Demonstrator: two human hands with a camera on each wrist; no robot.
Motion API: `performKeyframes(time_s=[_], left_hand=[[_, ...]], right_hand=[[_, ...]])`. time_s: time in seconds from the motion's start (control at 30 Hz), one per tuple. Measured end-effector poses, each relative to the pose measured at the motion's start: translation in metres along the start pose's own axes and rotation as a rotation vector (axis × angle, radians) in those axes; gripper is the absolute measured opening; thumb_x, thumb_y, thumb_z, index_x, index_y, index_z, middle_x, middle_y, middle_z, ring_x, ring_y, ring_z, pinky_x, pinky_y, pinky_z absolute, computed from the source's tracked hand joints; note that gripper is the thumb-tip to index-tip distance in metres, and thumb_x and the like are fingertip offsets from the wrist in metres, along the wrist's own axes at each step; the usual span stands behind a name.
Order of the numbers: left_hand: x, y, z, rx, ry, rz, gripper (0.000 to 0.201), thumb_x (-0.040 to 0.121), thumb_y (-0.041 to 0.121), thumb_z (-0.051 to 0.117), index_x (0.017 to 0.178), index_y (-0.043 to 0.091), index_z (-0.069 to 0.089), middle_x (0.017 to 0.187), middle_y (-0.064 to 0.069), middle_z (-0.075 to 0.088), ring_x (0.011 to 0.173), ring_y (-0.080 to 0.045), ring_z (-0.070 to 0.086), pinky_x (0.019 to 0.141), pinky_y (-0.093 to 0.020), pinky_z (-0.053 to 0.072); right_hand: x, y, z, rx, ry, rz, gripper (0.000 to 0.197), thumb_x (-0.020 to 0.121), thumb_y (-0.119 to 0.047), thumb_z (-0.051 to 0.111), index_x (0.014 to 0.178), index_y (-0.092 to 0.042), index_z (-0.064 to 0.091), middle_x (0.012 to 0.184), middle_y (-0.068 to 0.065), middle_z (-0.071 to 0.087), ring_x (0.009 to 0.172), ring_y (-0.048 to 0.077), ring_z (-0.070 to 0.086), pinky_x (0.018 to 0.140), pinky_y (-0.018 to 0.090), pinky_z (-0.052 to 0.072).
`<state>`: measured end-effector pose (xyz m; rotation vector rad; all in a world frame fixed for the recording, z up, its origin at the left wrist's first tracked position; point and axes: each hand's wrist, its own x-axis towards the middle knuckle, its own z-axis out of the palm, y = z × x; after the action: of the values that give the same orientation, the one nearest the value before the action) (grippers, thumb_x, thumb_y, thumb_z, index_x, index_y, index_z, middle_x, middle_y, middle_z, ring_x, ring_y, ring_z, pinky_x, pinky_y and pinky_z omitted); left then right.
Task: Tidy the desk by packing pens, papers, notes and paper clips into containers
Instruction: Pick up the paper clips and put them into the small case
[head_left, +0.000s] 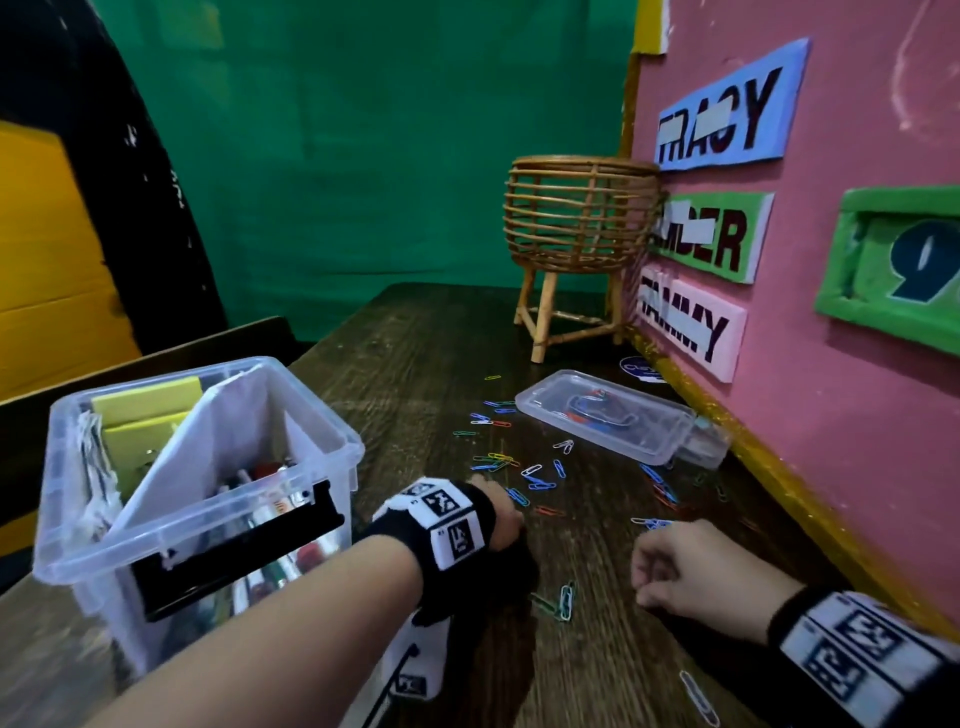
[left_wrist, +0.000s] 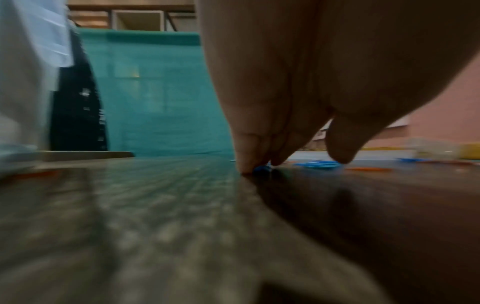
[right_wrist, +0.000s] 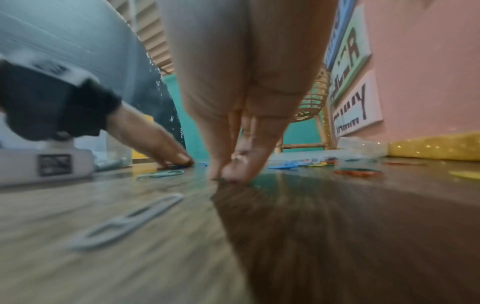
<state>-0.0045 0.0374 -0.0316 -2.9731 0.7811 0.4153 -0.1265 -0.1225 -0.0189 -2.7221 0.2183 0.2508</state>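
Note:
Several coloured paper clips (head_left: 540, 483) lie scattered over the dark wooden desk (head_left: 415, 364). My left hand (head_left: 506, 519) reaches down among them, and in the left wrist view its fingertips (left_wrist: 245, 164) pinch a blue paper clip (left_wrist: 261, 169) lying on the wood. My right hand (head_left: 644, 582) is curled beside it. In the right wrist view its fingertips (right_wrist: 217, 174) are bunched together on the desk, and I see no clip between them. A shallow clear container (head_left: 524, 402) holding a few clips lies farther back.
A tall clear bin (head_left: 322, 405) with yellow notes, papers and pens stands at the left. A wicker basket (head_left: 576, 218) on legs stands at the back, against a pink board (head_left: 831, 415) along the right. Loose clips (head_left: 563, 600) lie between my hands, and a grey clip (head_left: 698, 699) near my right wrist.

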Motion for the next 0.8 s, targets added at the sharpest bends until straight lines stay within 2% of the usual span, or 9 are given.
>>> performKeyframes(time_s=[0.13, 0.27, 0.37, 0.43, 0.47, 0.6, 0.7, 0.73, 0.8], left_hand=[[0.007, 0.021, 0.002, -0.167, 0.054, 0.151, 0.047, 0.098, 0.033, 0.039, 0.137, 0.008, 0.036, 0.145, -0.011, 0.038, 0.133, -0.026, 0.041, 0.109, -0.036, 0.034], [0.037, 0.004, -0.007, -0.232, 0.166, -0.085, 0.064, 0.097, 0.037, 0.041, 0.145, 0.001, 0.020, 0.155, -0.015, 0.017, 0.143, -0.027, 0.022, 0.117, -0.039, 0.025], [0.058, -0.015, -0.007, -0.194, 0.110, -0.233, 0.061, 0.094, 0.046, 0.039, 0.137, 0.003, 0.037, 0.135, -0.017, 0.043, 0.129, -0.031, 0.042, 0.110, -0.042, 0.035], [0.068, -0.018, -0.006, -0.109, 0.084, -0.201, 0.060, 0.094, 0.050, 0.037, 0.131, 0.004, 0.046, 0.113, -0.017, 0.055, 0.113, -0.033, 0.053, 0.103, -0.040, 0.041], [0.069, -0.016, -0.007, -0.078, 0.069, -0.181, 0.060, 0.094, 0.051, 0.036, 0.130, 0.004, 0.047, 0.116, -0.018, 0.056, 0.114, -0.033, 0.053, 0.102, -0.039, 0.042], [0.064, 0.008, -0.012, -0.130, 0.024, 0.006, 0.048, 0.097, 0.041, 0.037, 0.132, 0.008, 0.045, 0.138, -0.014, 0.048, 0.126, -0.029, 0.048, 0.102, -0.034, 0.038], [0.064, 0.015, -0.015, -0.195, 0.031, 0.155, 0.041, 0.098, 0.036, 0.036, 0.131, 0.014, 0.046, 0.136, -0.011, 0.051, 0.126, -0.027, 0.048, 0.104, -0.034, 0.039], [0.067, 0.013, -0.017, -0.210, 0.070, 0.144, 0.040, 0.098, 0.034, 0.037, 0.129, 0.012, 0.047, 0.136, -0.011, 0.051, 0.125, -0.027, 0.049, 0.104, -0.035, 0.039], [0.079, 0.005, -0.020, -0.217, 0.185, 0.056, 0.039, 0.097, 0.032, 0.039, 0.127, 0.009, 0.048, 0.137, -0.011, 0.049, 0.127, -0.026, 0.047, 0.105, -0.036, 0.040]], right_hand=[[-0.006, 0.004, -0.007, -0.278, 0.197, 0.175, 0.013, 0.093, -0.039, 0.043, 0.089, -0.031, 0.052, 0.109, -0.002, 0.059, 0.108, 0.017, 0.059, 0.082, 0.028, 0.045], [-0.027, 0.024, -0.016, -0.380, -0.023, 0.396, 0.054, 0.100, -0.045, 0.016, 0.139, -0.015, 0.040, 0.142, 0.010, 0.045, 0.130, 0.021, 0.044, 0.103, 0.029, 0.035], [-0.031, 0.032, -0.006, -0.350, -0.240, 0.519, 0.078, 0.091, -0.063, 0.006, 0.145, -0.012, 0.028, 0.152, 0.013, 0.030, 0.140, 0.023, 0.030, 0.114, 0.034, 0.024], [-0.024, 0.033, 0.005, -0.405, -0.321, 0.606, 0.113, 0.071, -0.083, 0.003, 0.148, -0.001, 0.008, 0.156, 0.021, 0.007, 0.145, 0.033, 0.013, 0.117, 0.043, 0.015], [-0.018, 0.033, 0.009, -0.388, -0.313, 0.632, 0.114, 0.072, -0.083, 0.007, 0.147, 0.002, -0.001, 0.156, 0.023, -0.003, 0.145, 0.038, 0.006, 0.117, 0.046, 0.011], [-0.004, 0.017, 0.005, -0.212, -0.266, 0.425, 0.100, 0.082, -0.074, 0.017, 0.147, -0.003, -0.012, 0.155, 0.019, -0.018, 0.145, 0.034, -0.009, 0.118, 0.043, 0.003], [0.007, 0.017, -0.007, -0.132, -0.220, 0.223, 0.130, 0.044, -0.086, 0.002, 0.149, -0.010, -0.005, 0.158, 0.011, -0.012, 0.147, 0.023, -0.006, 0.118, 0.034, 0.002], [0.012, 0.021, -0.010, -0.142, -0.160, 0.217, 0.129, 0.044, -0.086, 0.001, 0.150, -0.010, -0.002, 0.158, 0.010, -0.008, 0.147, 0.022, -0.003, 0.119, 0.034, 0.004], [0.025, 0.034, -0.012, -0.173, -0.046, 0.267, 0.105, 0.071, -0.079, 0.010, 0.149, -0.010, 0.000, 0.159, 0.012, -0.005, 0.147, 0.023, 0.001, 0.120, 0.037, 0.009]])
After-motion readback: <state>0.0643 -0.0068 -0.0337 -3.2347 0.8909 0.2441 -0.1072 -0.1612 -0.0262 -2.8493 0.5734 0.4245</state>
